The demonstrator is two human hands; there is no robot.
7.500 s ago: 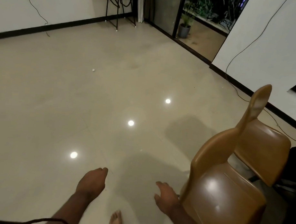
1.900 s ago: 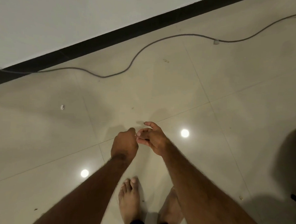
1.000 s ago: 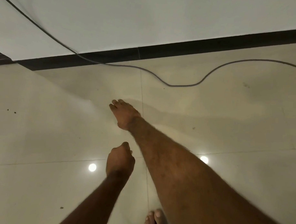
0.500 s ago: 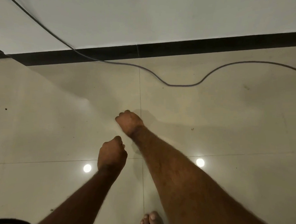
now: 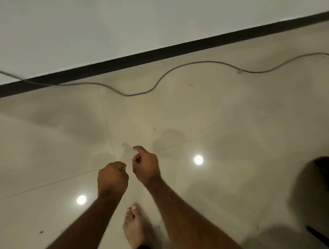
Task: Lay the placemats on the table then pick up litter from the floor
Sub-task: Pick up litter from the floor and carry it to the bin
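My left hand (image 5: 112, 176) is a closed fist held above the beige tiled floor (image 5: 233, 145). A pale fleck of litter shows at the fist's top, by the thumb. My right hand (image 5: 145, 164) hovers just to its right, almost touching it. Its thumb and curled fingers pinch a tiny pale bit of litter, and the forefinger sticks out. A small grey scrap of litter (image 5: 239, 71) lies on the floor beside the cable, far right. Dark specks (image 5: 41, 231) lie on the tile at lower left.
A grey cable (image 5: 161, 77) snakes across the floor along the black skirting board (image 5: 162, 49) under the white wall. A dark rounded object (image 5: 322, 178) sits at the right edge. My bare foot (image 5: 135, 227) stands below my hands.
My right hand has drawn back from its reach down to the floor and now sits next to the left fist. The view has swung right, and the dark object now shows.
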